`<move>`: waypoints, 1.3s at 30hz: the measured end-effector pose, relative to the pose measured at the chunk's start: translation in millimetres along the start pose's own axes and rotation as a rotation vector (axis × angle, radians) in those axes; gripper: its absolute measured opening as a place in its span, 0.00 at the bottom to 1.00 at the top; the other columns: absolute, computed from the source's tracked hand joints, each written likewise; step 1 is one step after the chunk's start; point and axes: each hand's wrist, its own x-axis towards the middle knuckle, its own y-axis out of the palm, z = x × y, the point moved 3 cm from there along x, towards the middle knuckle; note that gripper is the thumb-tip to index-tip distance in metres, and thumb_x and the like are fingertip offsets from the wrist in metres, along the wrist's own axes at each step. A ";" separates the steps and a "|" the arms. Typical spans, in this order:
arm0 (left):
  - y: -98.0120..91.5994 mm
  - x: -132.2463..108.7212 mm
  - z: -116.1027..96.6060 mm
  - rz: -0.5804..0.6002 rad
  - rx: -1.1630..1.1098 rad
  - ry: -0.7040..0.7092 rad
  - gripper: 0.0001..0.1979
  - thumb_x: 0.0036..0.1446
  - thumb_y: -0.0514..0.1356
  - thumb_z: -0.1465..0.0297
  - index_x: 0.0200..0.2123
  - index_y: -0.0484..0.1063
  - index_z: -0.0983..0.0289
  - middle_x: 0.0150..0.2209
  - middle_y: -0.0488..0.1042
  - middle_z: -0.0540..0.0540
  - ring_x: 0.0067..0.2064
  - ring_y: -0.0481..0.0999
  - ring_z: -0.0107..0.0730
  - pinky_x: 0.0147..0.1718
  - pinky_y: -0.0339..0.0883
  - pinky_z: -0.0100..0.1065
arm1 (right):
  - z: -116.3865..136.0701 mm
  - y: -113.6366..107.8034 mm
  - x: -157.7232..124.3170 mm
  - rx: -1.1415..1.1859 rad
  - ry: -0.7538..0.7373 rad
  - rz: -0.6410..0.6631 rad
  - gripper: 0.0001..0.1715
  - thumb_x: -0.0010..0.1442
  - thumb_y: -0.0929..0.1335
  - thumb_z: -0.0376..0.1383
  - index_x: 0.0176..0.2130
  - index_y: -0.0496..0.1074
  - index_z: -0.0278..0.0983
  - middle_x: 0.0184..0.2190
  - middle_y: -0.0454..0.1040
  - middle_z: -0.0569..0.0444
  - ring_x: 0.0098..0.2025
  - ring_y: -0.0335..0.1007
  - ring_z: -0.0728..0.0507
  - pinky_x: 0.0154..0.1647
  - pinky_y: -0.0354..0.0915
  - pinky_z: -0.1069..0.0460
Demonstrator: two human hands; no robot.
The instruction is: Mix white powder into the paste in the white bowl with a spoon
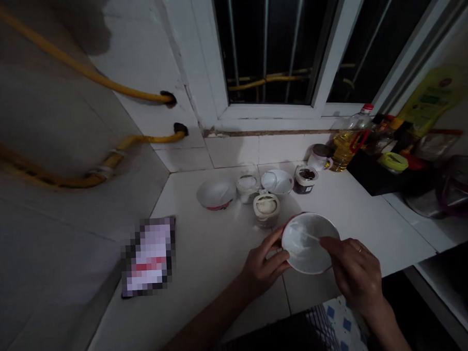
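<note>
A white bowl [313,257] with a reddish outside is tilted above the counter's front edge. My left hand [264,262] grips its left rim, thumb on the near side and fingers behind. The fingers of my right hand [354,268] are closed on a thin pale utensil [311,237], whose tip reaches into the bowl. Some whitish stuff coats the inside of the bowl; what it is cannot be made out. Just behind the bowl stands an open jar with white contents [266,207].
At the back are a wide bowl [216,193], a glass jar [247,185], a smaller bowl [284,182] and a dark-filled jar [306,180]. An oil bottle [343,147] stands near a black tray [368,175]. A blurred phone-like object [150,257] lies left.
</note>
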 end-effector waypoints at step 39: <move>-0.4 6.0 -2.9 -0.038 0.121 0.081 0.07 0.57 0.61 0.73 0.39 0.68 0.68 0.62 0.57 0.70 0.51 0.74 0.43 0.44 0.75 0.34 | 6.1 -27.3 5.2 0.065 0.018 0.356 0.19 0.58 0.60 0.23 0.45 0.70 0.38 0.33 0.75 0.50 0.35 0.70 0.44 0.36 0.66 0.48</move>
